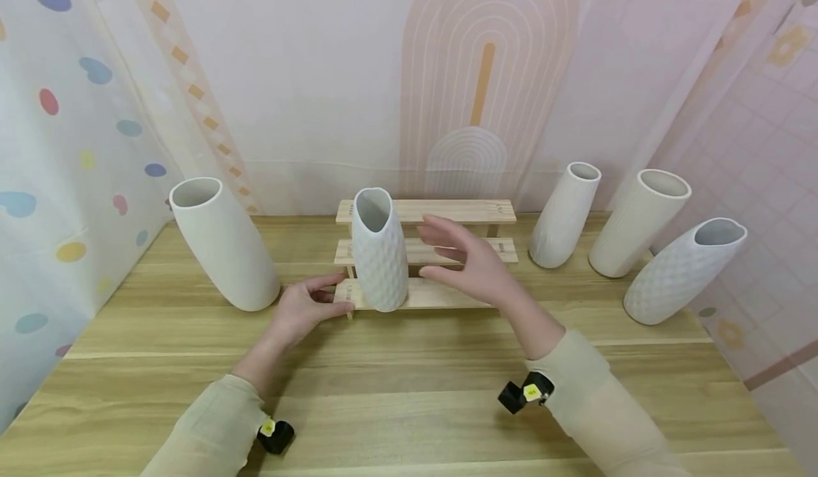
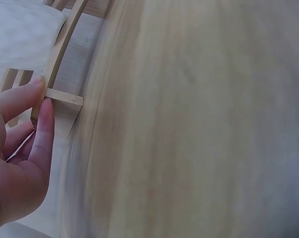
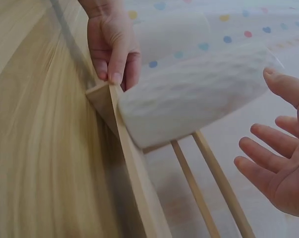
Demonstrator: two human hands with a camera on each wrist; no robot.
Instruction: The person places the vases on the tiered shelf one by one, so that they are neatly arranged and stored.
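A white vase with a dimpled surface stands upright on the lowest step of a three-tier wooden rack, left of its middle. My left hand pinches the left end of that lowest step between thumb and fingers; the left wrist view shows the grip on the board's end. To the right of the vase, my right hand hovers over the rack with fingers spread, apart from the vase. In the right wrist view the same vase lies between both hands, and the right palm holds nothing.
A tall smooth white vase stands left of the rack. On the right are a slim ribbed vase, a wider ribbed vase and another dimpled vase. Patterned curtains hang behind the wooden table.
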